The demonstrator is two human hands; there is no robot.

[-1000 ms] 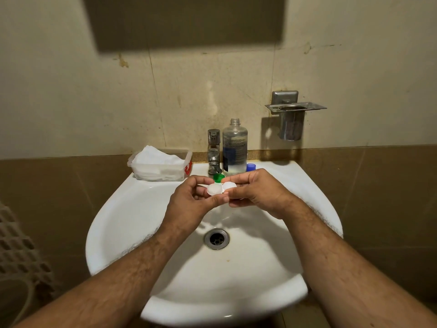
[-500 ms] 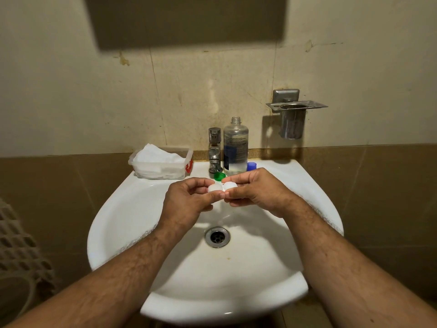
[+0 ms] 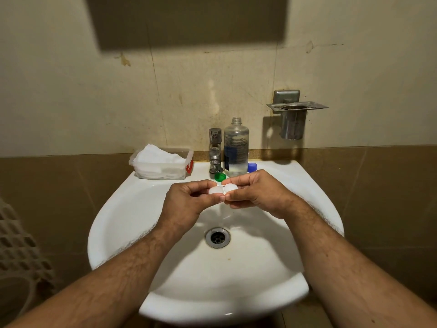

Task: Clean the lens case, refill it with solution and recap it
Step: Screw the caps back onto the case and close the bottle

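Above the basin of the white sink (image 3: 132,223), a little in front of the tap (image 3: 215,150), we hold the lens case (image 3: 223,188) between both hands. It is a small piece of whitish plastic with two round wells joined side by side, and both wells appear to be without caps. We judge it very light and stiff, not fragile, but smooth, and slippery if it is wet. It is also small enough to drop easily toward the drain (image 3: 217,237) just below. The best place to take it is at the outer edge of each well, with the fingertips on the rim and the thumb below, so the inside stays untouched.

Our left hand (image 3: 189,202) pinches the left well, with the fingers curled over the top and the thumb pressing from the near side. Our right hand (image 3: 256,192) pinches the right well in the same way. Both hands are closed on the case, and the two thumbs almost touch under its middle.

At the back edge of the sink, the solution bottle (image 3: 236,147) stands open beside the tap. A green cap (image 3: 220,177) lies in front of the tap, and a blue cap (image 3: 252,166) lies just right of the bottle. A plastic box of tissues (image 3: 160,164) sits at the back left corner.
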